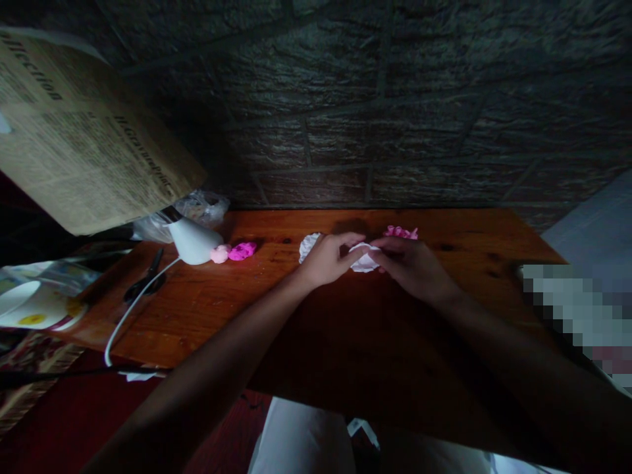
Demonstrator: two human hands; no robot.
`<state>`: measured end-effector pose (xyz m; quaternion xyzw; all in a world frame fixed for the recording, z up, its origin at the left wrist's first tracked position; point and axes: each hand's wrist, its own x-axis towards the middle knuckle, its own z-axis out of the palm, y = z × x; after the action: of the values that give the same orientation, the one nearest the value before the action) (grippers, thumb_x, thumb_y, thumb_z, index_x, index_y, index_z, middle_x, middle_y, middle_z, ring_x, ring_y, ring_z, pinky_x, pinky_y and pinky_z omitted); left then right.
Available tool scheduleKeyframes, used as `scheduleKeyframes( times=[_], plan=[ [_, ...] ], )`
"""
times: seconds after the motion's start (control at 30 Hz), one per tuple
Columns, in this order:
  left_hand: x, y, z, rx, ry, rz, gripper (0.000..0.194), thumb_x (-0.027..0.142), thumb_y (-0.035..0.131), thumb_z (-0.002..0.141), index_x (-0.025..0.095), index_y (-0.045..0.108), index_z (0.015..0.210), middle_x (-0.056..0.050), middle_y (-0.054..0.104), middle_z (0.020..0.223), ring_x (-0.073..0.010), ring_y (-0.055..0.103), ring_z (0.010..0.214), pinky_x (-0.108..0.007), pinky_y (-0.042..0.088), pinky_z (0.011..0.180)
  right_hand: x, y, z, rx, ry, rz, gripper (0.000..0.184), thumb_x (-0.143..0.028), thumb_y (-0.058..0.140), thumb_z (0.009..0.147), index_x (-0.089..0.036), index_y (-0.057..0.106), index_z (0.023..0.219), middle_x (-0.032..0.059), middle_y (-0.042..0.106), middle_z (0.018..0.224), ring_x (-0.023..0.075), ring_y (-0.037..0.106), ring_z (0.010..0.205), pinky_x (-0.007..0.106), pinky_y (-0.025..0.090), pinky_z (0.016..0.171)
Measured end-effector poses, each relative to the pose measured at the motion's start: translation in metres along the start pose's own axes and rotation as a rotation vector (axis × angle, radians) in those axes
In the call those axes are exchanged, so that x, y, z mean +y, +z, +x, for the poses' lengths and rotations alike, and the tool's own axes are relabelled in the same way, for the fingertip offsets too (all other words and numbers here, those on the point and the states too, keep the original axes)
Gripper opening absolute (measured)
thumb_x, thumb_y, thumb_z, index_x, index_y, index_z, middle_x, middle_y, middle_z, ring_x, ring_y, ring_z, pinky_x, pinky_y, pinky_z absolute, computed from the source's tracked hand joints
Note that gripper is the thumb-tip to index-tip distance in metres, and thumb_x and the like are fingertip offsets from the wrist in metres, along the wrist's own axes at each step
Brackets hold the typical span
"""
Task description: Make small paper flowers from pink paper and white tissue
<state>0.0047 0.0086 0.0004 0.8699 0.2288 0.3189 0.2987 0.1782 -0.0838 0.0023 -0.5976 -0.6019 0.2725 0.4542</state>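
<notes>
Pinching a white frilled piece (364,258) between them, two bare hands met over the wooden table (269,309). I took that piece as the dial's centre, with twelve towards the stone wall (320,141). The left hand (332,257) lay at nine, thumb and fingers brought nearly together on its edge; the right hand (417,263) came in at three, likewise narrowed to a pinch on the opposite side. Some fingertips were hidden, and how firmly they pressed I couldn't tell.

The piece looked like thin crinkled paper or cloth, so I judged it very light, soft and hardly slippery, but easily crushed or torn. Its outer rim seemed the place to hold, by the fingertips only, sparing the frill.

Another white ruffled piece (309,246) sat near nine, just beyond the left hand; a pink ruffled piece (401,232) showed around two, partly behind the right. Farther out at nine lay a magenta bundle (242,251).
</notes>
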Motion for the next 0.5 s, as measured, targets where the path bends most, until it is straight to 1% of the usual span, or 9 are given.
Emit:
scheduleKeyframes(
  times=[0.07, 0.13, 0.23, 0.4, 0.5],
  plan=[
    [0.0027, -0.0012, -0.0002, -0.043, 0.017, 0.042, 0.027, 0.035, 0.057, 0.096, 0.016, 0.076, 0.102, -0.006, 0.079, 0.095, -0.0166, 0.07, 0.083, -0.026, 0.05, 0.076, 0.001, -0.0005, 0.0001, 0.025, 0.012, 0.018, 0.023, -0.037, 0.065, 0.087, -0.02, 0.074, 0.099, 0.0031, 0.075, 0.078, 0.0165, 0.066, 0.06, 0.03, 0.054, 0.06],
    [0.0052, -0.0024, -0.0006, -0.068, 0.016, 0.081, 0.031, 0.035, 0.053, 0.098, 0.017, 0.077, 0.095, -0.004, 0.077, 0.083, -0.0147, 0.067, 0.074, -0.025, 0.047, 0.071, 0.0018, -0.0011, 0.0006, 0.056, 0.039, 0.029, 0.024, -0.038, 0.067, 0.085, -0.021, 0.074, 0.1, 0.0027, 0.075, 0.076, 0.0174, 0.067, 0.06, 0.03, 0.054, 0.059],
    [0.0075, -0.0035, -0.0012, -0.05, -0.016, 0.108, 0.034, 0.035, 0.052, 0.098, 0.015, 0.077, 0.088, -0.001, 0.073, 0.072, -0.0126, 0.06, 0.064, -0.024, 0.043, 0.065, 0.001, -0.0021, 0.0019, 0.057, 0.084, 0.023, 0.023, -0.039, 0.066, 0.087, -0.02, 0.075, 0.096, 0.0026, 0.074, 0.07, 0.0187, 0.068, 0.062, 0.031, 0.054, 0.06],
    [0.0072, -0.0027, -0.0012, -0.006, -0.073, 0.095, 0.035, 0.035, 0.052, 0.097, 0.014, 0.077, 0.086, -0.001, 0.07, 0.068, -0.0117, 0.057, 0.061, -0.023, 0.04, 0.061, -0.0039, -0.0015, 0.0032, 0.031, 0.191, 0.051, 0.023, -0.038, 0.063, 0.09, -0.019, 0.077, 0.093, 0.004, 0.075, 0.069, 0.0205, 0.07, 0.064, 0.031, 0.053, 0.059],
    [0.0049, -0.001, -0.0006, 0.009, -0.086, 0.064, 0.035, 0.037, 0.053, 0.096, 0.014, 0.077, 0.086, -0.002, 0.072, 0.07, -0.0122, 0.059, 0.062, -0.023, 0.041, 0.061, -0.0052, -0.0014, 0.0029, 0.006, 0.191, 0.058, 0.02, -0.034, 0.064, 0.09, -0.019, 0.077, 0.089, 0.0023, 0.073, 0.066, 0.0188, 0.069, 0.06, 0.032, 0.054, 0.06]
  ],
)
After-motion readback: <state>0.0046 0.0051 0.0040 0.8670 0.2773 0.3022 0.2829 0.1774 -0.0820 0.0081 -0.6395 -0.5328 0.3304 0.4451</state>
